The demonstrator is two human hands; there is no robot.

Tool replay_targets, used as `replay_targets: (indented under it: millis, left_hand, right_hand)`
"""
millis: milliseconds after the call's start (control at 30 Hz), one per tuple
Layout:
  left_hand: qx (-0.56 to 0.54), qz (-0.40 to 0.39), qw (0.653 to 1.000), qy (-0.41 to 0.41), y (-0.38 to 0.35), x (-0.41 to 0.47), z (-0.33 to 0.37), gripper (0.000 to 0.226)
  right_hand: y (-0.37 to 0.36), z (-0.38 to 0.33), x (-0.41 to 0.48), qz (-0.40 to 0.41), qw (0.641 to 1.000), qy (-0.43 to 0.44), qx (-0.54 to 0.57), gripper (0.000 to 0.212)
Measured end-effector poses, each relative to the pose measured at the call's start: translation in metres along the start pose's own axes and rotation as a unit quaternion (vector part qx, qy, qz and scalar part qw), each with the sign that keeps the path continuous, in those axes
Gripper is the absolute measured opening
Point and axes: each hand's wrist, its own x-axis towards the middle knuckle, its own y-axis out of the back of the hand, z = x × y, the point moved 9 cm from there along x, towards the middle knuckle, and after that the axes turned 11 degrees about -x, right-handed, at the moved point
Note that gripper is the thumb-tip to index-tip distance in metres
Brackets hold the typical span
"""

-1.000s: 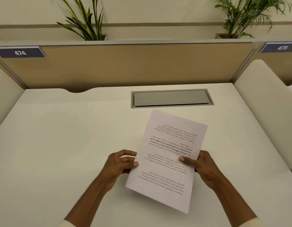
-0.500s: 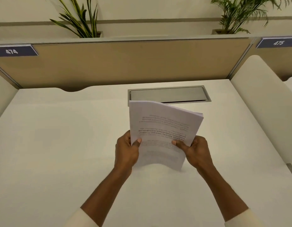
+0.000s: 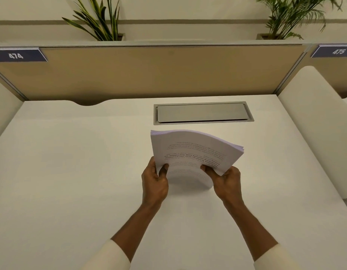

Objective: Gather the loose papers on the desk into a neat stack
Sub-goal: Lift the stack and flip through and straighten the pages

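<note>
Held by the left hand (image 3: 154, 184) along its left side: a thick stack of papers (image 3: 192, 152), white, matte, printed in black lines of text that read upside down from the wearer's side. Thumb (image 3: 164, 168) pressed flat on the printed face, remaining fingers wrapped behind and out of sight; grip narrow, closed on the sheaf. Cream sleeve cuff low on that forearm.

Between the two hands: stood nearly upright, near short edge down at the smooth, off-white desk (image 3: 71, 182), though whether touching the surface could not be told. Long axis ran up and away from the wearer, top edge bowed over in a soft arch and tipped toward the far side. Edges of the sheets showed as fine layered lines at the upper right corner, fairly well squared. Soft shadow on the desk just below.

Beyond the fingertips, farther up the desk: a rectangular brushed-metal cable hatch (image 3: 202, 114), flat and grey, set flush in the top. Behind it, a tan partition panel (image 3: 149, 73).

Gripped by the right hand (image 3: 226, 183) at the stack's lower right side: thumb (image 3: 208, 170) laid across the printed face, fingers curled behind, likewise closed narrowly on the sheaf.
</note>
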Motion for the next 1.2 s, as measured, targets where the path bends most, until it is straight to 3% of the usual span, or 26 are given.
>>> replay_targets:
  millis: [433, 633, 767, 933, 1000, 1200]
  left_hand:
    - [0.044, 0.002, 0.999, -0.023, -0.001, -0.004, -0.001, 0.057]
    - [0.059, -0.001, 0.998, -0.017, -0.001, -0.007, -0.005, 0.071]
    - [0.081, -0.015, 0.996, -0.016, -0.004, -0.007, -0.008, 0.054]
    - [0.102, -0.042, 0.994, -0.022, -0.002, -0.002, -0.003, 0.038]
    - [0.104, -0.062, 0.992, -0.018, 0.0, 0.002, -0.002, 0.026]
    - [0.032, -0.15, 0.983, 0.099, 0.007, 0.0, -0.017, 0.035]
  right_hand:
    - [-0.007, 0.007, 0.003, -0.009, 1.0, -0.015, 0.001, 0.032]
    - [-0.011, 0.006, 0.002, -0.017, 1.0, -0.001, 0.015, 0.05]
    - [-0.012, 0.019, 0.002, -0.015, 0.999, -0.023, 0.03, 0.036]
    - [-0.01, 0.021, 0.009, -0.035, 0.999, -0.029, 0.023, 0.035]
    - [-0.007, 0.019, 0.012, -0.053, 0.998, -0.025, 0.018, 0.032]
    - [-0.009, 0.035, 0.013, -0.183, 0.979, -0.09, 0.01, 0.024]
